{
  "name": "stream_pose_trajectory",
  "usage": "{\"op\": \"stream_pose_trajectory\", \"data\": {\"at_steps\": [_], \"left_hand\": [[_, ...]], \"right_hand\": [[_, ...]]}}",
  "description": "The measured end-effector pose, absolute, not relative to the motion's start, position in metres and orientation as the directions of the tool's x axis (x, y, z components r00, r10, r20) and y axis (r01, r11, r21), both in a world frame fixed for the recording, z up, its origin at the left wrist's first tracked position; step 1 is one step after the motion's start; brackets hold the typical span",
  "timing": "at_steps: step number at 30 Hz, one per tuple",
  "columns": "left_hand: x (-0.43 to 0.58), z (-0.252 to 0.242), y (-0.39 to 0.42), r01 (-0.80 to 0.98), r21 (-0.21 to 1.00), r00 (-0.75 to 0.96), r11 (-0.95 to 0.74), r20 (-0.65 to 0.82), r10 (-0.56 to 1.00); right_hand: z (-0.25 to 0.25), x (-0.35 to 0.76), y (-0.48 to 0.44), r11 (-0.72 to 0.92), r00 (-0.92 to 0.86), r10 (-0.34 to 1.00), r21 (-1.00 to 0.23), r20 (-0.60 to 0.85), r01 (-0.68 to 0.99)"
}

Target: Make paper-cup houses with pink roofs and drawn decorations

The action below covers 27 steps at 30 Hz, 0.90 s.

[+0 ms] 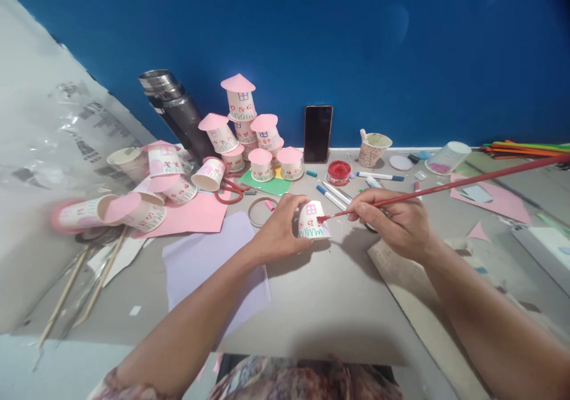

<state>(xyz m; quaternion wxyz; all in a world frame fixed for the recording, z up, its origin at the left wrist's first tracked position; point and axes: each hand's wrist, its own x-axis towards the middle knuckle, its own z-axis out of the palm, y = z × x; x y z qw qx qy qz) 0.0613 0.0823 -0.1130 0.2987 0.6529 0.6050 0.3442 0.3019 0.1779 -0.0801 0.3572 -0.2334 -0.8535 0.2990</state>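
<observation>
My left hand (282,228) is closed around the side of a small white paper cup (314,229), held upside down at the middle of the table. A pink window, red flowers and green grass strokes are drawn on the cup. Pinched in my right hand (392,219) is a long red paintbrush (467,183); its red-tipped bristles meet the cup's side beside the window. Just beyond the hands stands an open jar of red paint (338,172). White and blue markers (332,197) lie between the jar and my right hand.
Decorated cups with pink cone roofs (241,100) stand stacked at the back, near a dark flask (178,115) and a phone (317,133) leaning on the wall. Red scissors (231,191), a tape roll (257,212) and lilac paper (214,263) lie left. Cloth (409,275) lies right.
</observation>
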Motion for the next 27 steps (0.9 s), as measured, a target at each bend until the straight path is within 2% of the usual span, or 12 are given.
{"op": "stream_pose_trajectory", "data": {"at_steps": [17, 22, 27], "left_hand": [[0.0617, -0.1136, 0.0817, 0.610, 0.784, 0.043, -0.116, 0.114, 0.993], [0.0617, -0.1142, 0.0820, 0.611, 0.783, 0.051, -0.116, 0.107, 0.993], [0.0611, -0.1165, 0.0818, 0.615, 0.779, 0.053, -0.124, 0.115, 0.992]], "right_hand": [[-0.0765, 0.3004, 0.1766, 0.731, -0.667, 0.579, -0.661, 0.469, 0.171], [-0.0759, 0.3022, 0.1772, 0.750, -0.646, 0.571, -0.642, 0.507, 0.158], [-0.0716, 0.3000, 0.1735, 0.737, -0.682, 0.564, -0.657, 0.466, 0.160]]}}
